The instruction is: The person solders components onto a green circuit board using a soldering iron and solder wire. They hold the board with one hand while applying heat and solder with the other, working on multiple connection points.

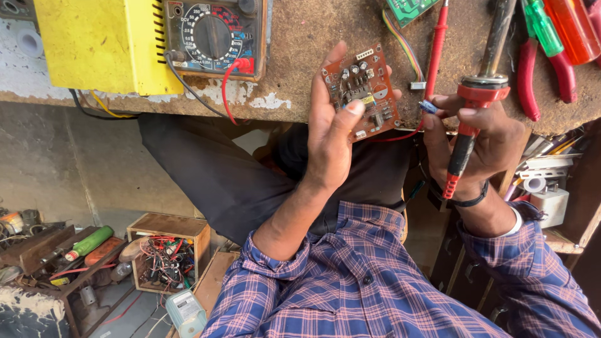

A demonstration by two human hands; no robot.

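**Tight between the hands, bare bench beyond**

Bare brown benchtop (313, 37) lies open beyond the left hand (328, 134). A red probe lead (436, 50), a soldering iron (485, 62) and red-handled pliers (544, 75) crowd around the right hand (482, 141); only a narrow gap separates the hands

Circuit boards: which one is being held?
The brown board, gripped in the left hand, thumb on its face. The green board lies on the bench, untouched.

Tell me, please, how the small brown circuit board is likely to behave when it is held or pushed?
The circuit board is probably stiff and light: the left hand props it on fingertips and thumb alone. It looks fragile, since small parts stand up from its face. The red wire trailing from its lower edge might tug it if pushed.
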